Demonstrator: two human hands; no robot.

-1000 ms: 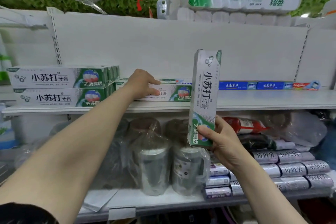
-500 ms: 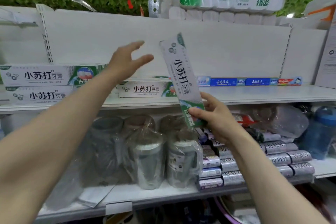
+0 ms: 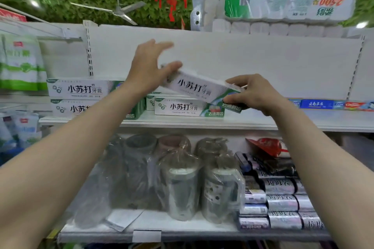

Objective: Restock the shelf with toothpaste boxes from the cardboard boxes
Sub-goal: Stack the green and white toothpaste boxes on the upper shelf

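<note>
My right hand [image 3: 254, 93] pinches the right end of a white-and-green toothpaste box [image 3: 197, 87]. The box hangs nearly flat, left end a little higher, just above a single matching box [image 3: 188, 107] lying on the white shelf [image 3: 253, 121]. My left hand [image 3: 148, 64] is at the held box's left end; its thumb touches that end and the fingers are spread straight above it. A two-high stack of the same boxes [image 3: 81, 97] lies further left on the shelf, partly hidden by my left forearm. No cardboard box is in view.
Blue boxes [image 3: 315, 104] and a red one line the back of the shelf at right. A toilet-paper pack [image 3: 283, 2] lies on top. Below are plastic-wrapped mugs [image 3: 180, 188] and stacked rolls [image 3: 281, 200]. Green-white bags [image 3: 20, 62] hang at left.
My right hand has swung the box from upright down to almost flat over the shelf. My left hand left the shelf box, rose, and now meets the held box's left end.
</note>
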